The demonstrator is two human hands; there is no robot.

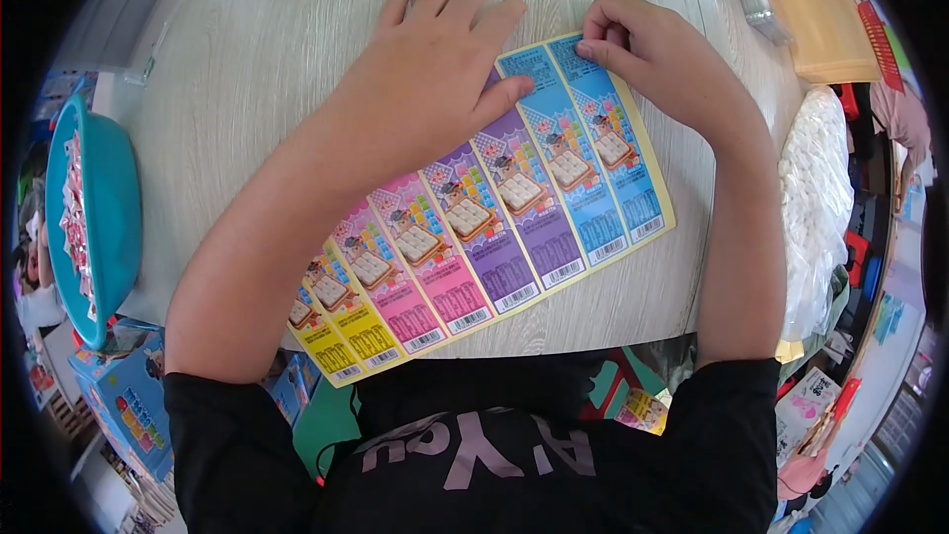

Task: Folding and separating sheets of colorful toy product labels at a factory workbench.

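Note:
A sheet of sticker labels (514, 287) lies slanted on the table in front of me. Its long strips run from yellow through pink and purple to blue, each printed with cartoon figures, white squares and a barcode. My left hand (435, 64) rests flat with fingers apart, across the sheet's far edge; its thumb lies on a blue strip, its fingertips on the bare tabletop. Hand and forearm hide the far left part of the sheet. At the far right corner my right hand (662, 54) has thumb and curled fingers pinched together on the blue label's end.
The pale wood-grain table (237, 40) carries a teal basin (114, 208) of small wrapped pieces at its left edge. A clear bag of white items (813, 208) and a tan tray (820, 25) stand on the right. A blue printed box (124, 396) sits below the basin.

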